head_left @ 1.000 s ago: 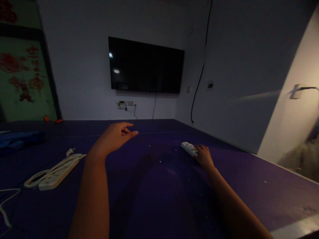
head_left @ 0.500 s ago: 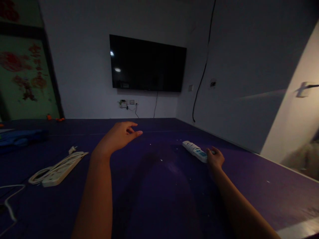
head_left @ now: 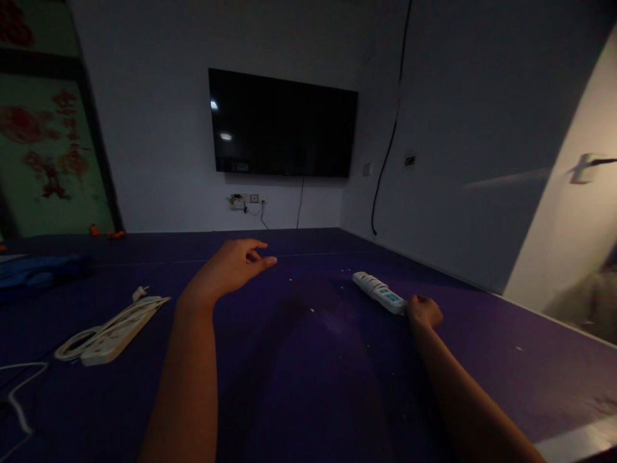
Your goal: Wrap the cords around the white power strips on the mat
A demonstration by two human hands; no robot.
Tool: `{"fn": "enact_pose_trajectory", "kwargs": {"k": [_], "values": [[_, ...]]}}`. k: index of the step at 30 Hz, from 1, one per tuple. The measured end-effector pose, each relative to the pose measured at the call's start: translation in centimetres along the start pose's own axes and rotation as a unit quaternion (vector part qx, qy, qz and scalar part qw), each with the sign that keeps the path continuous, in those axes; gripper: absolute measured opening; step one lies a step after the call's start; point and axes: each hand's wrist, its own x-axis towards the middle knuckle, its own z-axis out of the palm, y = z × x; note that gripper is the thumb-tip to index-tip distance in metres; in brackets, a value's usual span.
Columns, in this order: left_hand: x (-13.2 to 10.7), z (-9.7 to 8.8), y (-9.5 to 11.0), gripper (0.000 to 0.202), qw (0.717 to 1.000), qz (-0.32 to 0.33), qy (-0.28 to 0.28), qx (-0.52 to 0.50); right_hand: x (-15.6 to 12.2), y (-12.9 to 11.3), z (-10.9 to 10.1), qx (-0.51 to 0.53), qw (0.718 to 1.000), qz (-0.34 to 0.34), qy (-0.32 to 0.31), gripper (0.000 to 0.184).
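Observation:
My left hand (head_left: 236, 265) hovers over the purple surface (head_left: 299, 360), its thumb and index finger apart, with nothing between them. On the right, a white power strip (head_left: 378, 292) with blue socket faces lies with its cord wound around the far half. My right hand (head_left: 425, 313) is at the strip's near end, fingers curled closed; what they hold, if anything, is hidden. To the left of my left forearm rests a second white power strip (head_left: 103, 352), its loose cord laid along it and its plug (head_left: 140, 293) beyond the far end.
A blue cloth-like item (head_left: 43, 271) and a white cable (head_left: 22, 408) lie at far left. Small orange objects (head_left: 116, 235) sit near the back wall. A black cable (head_left: 385, 167) hangs down the right wall. A television (head_left: 284, 125) is mounted ahead.
My right hand has shifted slightly right, uncovering more of the strip's near end, and its fingers look more closed. The strip and my left hand stay almost in place.

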Motion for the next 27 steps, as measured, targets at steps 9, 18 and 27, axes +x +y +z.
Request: {"fn": "enact_pose_trajectory", "kwargs": {"k": [9,18,27], "values": [[-0.3,-0.6,-0.3,0.049,0.999,0.002,0.024,-0.032,-3.8,-5.6,-2.7,0.081,0.973,-0.173,0.127,0.038],[-0.3,-1.3,-1.6,0.045,0.995,0.004,0.091,-0.051,-13.5,-21.3,-7.3,0.398,0.852,-0.328,0.096,0.027],[-0.2,-2.0,-2.5,0.045,0.992,-0.028,0.117,-0.031,-22.3,-23.8,-9.5,0.586,0.767,-0.23,-0.125,0.027]]}}
